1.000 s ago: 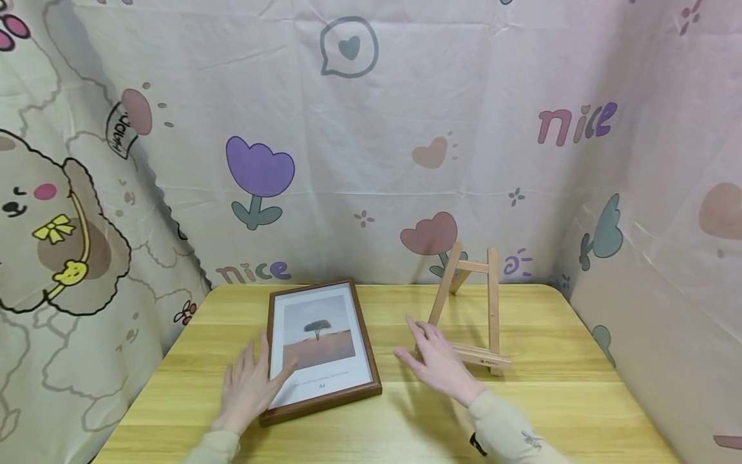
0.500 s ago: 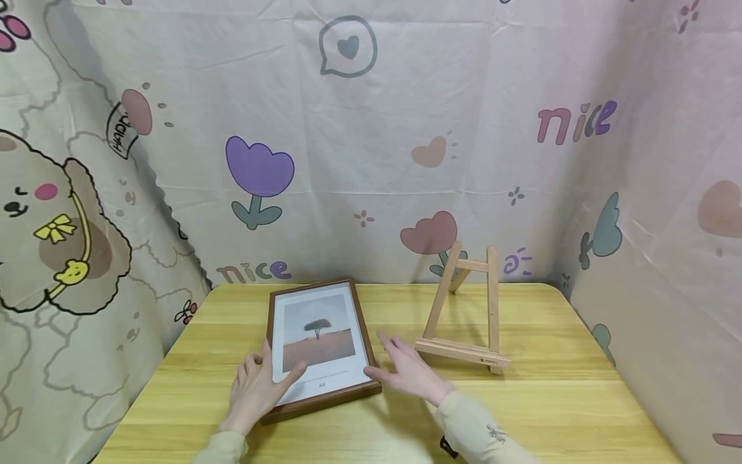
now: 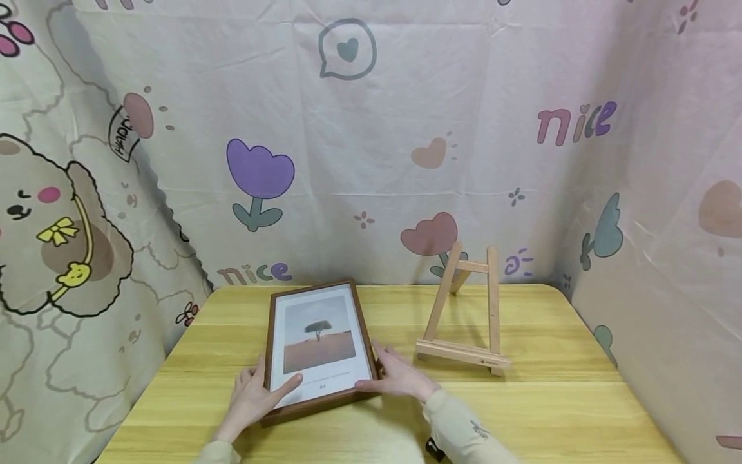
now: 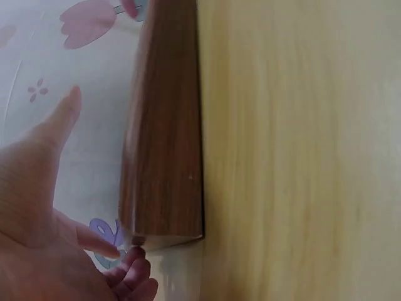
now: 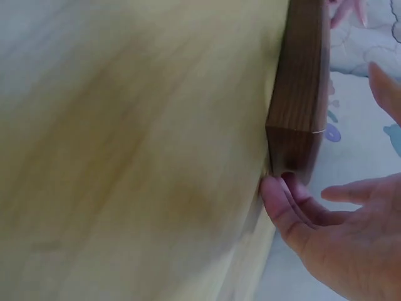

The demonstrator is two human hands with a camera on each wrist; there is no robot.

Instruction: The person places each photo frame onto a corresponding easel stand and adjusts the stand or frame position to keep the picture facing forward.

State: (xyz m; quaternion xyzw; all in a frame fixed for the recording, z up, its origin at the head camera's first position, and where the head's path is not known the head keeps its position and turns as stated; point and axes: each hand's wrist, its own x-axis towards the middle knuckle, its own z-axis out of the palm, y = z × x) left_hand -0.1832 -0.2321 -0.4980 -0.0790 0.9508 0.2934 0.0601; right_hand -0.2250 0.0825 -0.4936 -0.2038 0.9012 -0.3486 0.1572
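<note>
A brown wooden picture frame (image 3: pixel 317 345) with a print of a single tree lies face up, slightly askew, on the table. At its left side is my left hand (image 3: pixel 250 398), thumb stretched over the lower front. My right hand (image 3: pixel 406 379) is at the lower right side, its thumb over the corner. In the left wrist view, bent fingertips (image 4: pixel 135 266) meet the frame's side (image 4: pixel 166 138), while the thumb stands off it. The right wrist view has fingertips (image 5: pixel 274 191) right at the frame's side (image 5: pixel 297 75), low by the tabletop, and the thumb raised away.
A small wooden easel (image 3: pixel 493 309) with a front ledge (image 3: pixel 464 354) stands to the right of the frame on the yellow wood-grain table (image 3: pixel 556 412). Printed cloth curtains (image 3: pixel 348 129) hang behind and at both sides. A dark band (image 3: pixel 435 449) shows under the right sleeve.
My right hand has moved left from in front of the easel to the frame's right side. My left hand has shifted slightly down along the left side. Frame and easel have stayed in place.
</note>
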